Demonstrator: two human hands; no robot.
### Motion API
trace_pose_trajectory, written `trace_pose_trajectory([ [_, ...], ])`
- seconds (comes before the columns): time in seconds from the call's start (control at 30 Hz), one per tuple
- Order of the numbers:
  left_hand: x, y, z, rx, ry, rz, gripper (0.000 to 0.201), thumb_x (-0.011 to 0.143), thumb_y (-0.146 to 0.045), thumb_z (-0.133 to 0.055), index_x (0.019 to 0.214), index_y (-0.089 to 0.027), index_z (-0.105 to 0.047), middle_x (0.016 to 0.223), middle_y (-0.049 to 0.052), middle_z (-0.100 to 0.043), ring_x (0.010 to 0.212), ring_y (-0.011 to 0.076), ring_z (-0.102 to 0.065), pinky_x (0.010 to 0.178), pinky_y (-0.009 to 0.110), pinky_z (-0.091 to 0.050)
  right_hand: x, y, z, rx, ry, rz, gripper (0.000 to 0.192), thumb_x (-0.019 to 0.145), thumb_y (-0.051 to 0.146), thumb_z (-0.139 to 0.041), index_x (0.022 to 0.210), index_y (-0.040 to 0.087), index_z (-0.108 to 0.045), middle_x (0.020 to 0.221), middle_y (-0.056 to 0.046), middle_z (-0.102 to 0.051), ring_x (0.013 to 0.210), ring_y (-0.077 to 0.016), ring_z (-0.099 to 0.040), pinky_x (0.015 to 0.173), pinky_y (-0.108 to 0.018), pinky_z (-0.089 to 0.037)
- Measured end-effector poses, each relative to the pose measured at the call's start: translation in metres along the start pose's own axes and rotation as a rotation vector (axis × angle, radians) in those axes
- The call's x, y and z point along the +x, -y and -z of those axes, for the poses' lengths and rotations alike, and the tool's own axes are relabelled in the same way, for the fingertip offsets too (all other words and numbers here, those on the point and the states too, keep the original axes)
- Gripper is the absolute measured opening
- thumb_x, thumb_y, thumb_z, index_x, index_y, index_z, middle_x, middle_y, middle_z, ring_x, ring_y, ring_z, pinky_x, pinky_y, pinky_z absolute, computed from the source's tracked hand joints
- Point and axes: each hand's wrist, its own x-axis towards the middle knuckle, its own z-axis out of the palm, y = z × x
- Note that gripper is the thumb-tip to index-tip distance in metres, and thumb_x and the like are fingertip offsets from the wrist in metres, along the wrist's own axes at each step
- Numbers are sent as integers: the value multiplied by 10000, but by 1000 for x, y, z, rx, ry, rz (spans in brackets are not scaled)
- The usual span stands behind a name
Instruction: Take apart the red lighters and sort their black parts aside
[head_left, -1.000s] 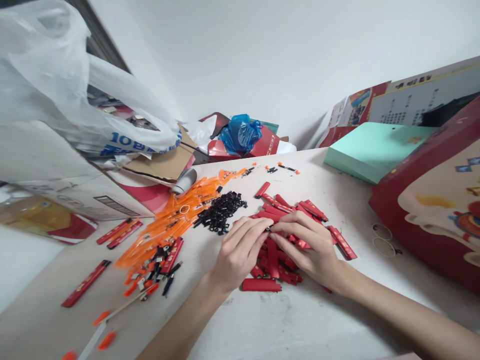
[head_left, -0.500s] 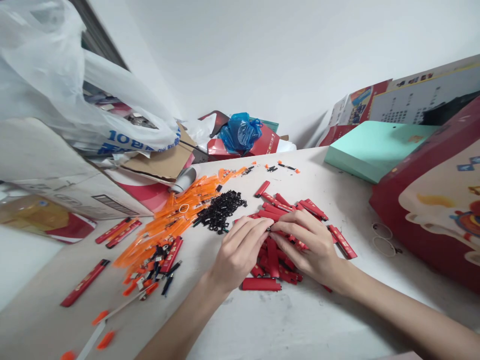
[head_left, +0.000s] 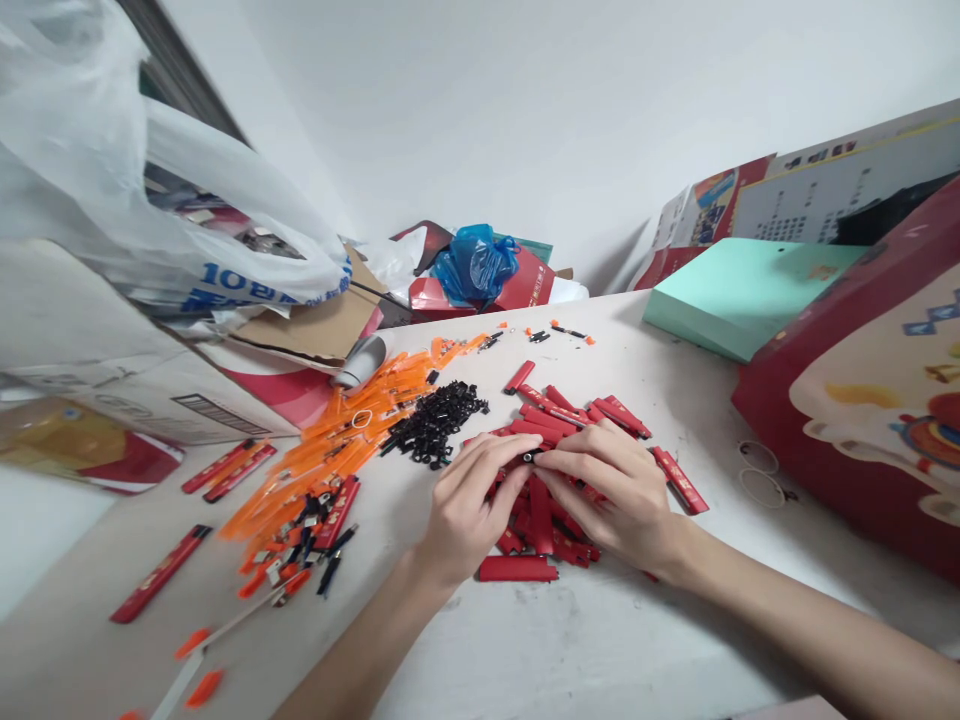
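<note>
My left hand [head_left: 469, 505] and my right hand [head_left: 622, 490] meet above a pile of flat red cases [head_left: 541, 515]. Between their fingertips is a small black part with a round pale end [head_left: 529, 457]. The right fingers pinch it; the left index fingertip rests against it, with the left thumb lower down. Fingers cover most of the part. To the left of my hands lies a heap of small black pieces [head_left: 439, 420]. Orange translucent plastic strips [head_left: 352, 430] spread out beyond that heap.
Loose red cases [head_left: 161, 575] and orange caps [head_left: 204, 688] lie at left. A white carton [head_left: 112, 350] and plastic bag [head_left: 247, 240] stand at the left edge. On the right are a mint-green box [head_left: 742, 295], a large red box [head_left: 780, 400] and thin rings [head_left: 761, 488].
The view has shifted slightly. The left thumb has come away from the index finger, and more of the small black part shows between my hands.
</note>
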Motion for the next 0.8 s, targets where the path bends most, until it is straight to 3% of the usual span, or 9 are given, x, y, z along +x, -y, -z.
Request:
trace_pose_trajectory([
  [0.27,1,0,1,-17,9,-25,380,902,45,-574,1224,-145,-640,1119,83,-746,1047,165,-697,946,329,-594,-5,-2,-2,-22,7,15,154,942,107,-656,1085,145,-701,925,-72,-702,771,-158,-598,670,-316,-460],
  [0.8,5,-4,8,151,54,-180,403,906,46,-574,1266,-129,-618,1119,122,-761,1042,223,-723,874,391,-626,-2,0,1,-34,41,7,171,954,95,-613,1094,173,-672,923,-77,-708,743,-167,-584,661,-335,-464],
])
